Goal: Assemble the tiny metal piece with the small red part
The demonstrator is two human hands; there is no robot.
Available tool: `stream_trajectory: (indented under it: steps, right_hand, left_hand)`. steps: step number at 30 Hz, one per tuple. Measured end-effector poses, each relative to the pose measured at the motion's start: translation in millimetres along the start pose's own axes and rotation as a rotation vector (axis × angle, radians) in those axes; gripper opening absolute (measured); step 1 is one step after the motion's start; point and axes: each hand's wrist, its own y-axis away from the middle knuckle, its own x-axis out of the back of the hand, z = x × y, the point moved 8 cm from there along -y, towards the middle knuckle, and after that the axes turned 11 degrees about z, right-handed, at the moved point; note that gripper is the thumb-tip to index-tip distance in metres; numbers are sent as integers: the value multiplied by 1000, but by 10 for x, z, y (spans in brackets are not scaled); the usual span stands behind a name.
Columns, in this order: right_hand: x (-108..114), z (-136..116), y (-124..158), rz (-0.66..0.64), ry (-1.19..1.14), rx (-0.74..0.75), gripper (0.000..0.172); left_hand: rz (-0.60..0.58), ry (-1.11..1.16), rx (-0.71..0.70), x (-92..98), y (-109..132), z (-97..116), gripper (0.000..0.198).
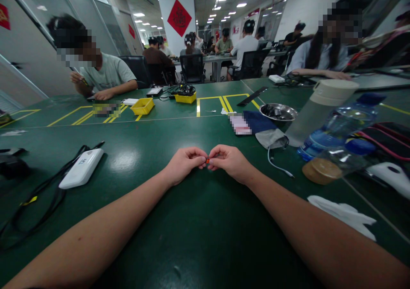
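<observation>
Both my forearms stretch out over the dark green table (198, 237). My left hand (185, 164) and my right hand (229, 161) meet at the table's middle, knuckles up, fingers curled. Between their fingertips they pinch a tiny red and orange part (207, 161), too small to name. The hands rest on or just above the table top.
A white power bank (82, 168) with black cables lies at the left. At the right stand a tumbler (322, 109), water bottles (339, 129), a metal bowl (278, 112), a white cable (278, 166) and white cloth (342, 214). Yellow trays (142, 106) and seated people lie beyond.
</observation>
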Motion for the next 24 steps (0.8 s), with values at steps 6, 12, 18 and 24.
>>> stream_trajectory:
  steps: [6,12,18,24]
  right_hand:
    - [-53,-12,3,-58,46,74,34]
    - [-149,-25,42,-143,135,177,34]
    - [-125,-101,66,-102,212,295,29]
    - [-103,-101,63,-84,164,277,31]
  left_hand:
    - [1,0,-7,-27,8,26,15]
    - [5,-13,11,-53,10,36,37]
    - [10,238,106,-50,-8,-1,33]
    - [0,278,124,-60,0,-7,32]
